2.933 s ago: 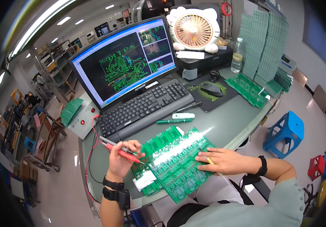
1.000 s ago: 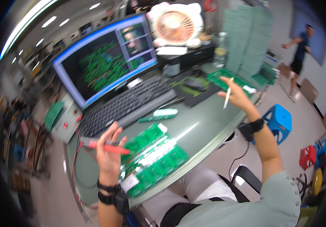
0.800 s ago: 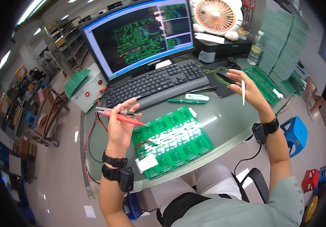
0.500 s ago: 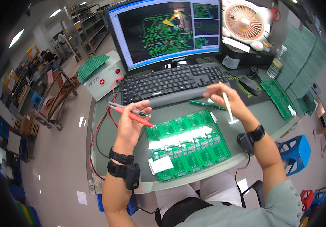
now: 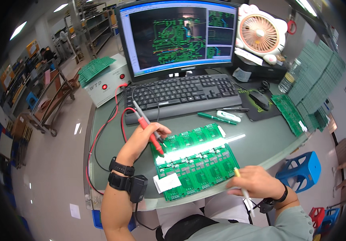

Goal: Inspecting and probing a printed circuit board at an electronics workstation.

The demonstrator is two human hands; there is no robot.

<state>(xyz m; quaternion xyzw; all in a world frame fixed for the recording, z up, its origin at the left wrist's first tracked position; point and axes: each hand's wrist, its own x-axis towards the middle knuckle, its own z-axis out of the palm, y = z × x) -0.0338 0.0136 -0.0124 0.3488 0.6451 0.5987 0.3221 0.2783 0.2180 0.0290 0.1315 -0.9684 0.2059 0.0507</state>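
A green circuit board panel (image 5: pixel 199 160) lies on the glass desk in front of me, with a white label (image 5: pixel 167 182) at its near left corner. My left hand (image 5: pixel 142 138) grips a red test probe (image 5: pixel 151 135) and a grey one, their tips touching the board's left edge. Red and black leads (image 5: pixel 118 120) run from the probes to a white tester box (image 5: pixel 106 82). My right hand (image 5: pixel 255 182) rests on the board's near right corner and holds a white pen (image 5: pixel 243 192).
Behind the board sit a black keyboard (image 5: pixel 181 94), a monitor (image 5: pixel 177 36) with a green board layout, a green marker (image 5: pixel 213 117), a mouse (image 5: pixel 259 99), a small fan (image 5: pixel 257 32) and stacks of green boards (image 5: pixel 313 86). A blue stool (image 5: pixel 299 170) stands at right.
My view has swung back down to the board. My right hand came from the far right stack to the board's near right corner with the pen. The probes lowered onto the board.
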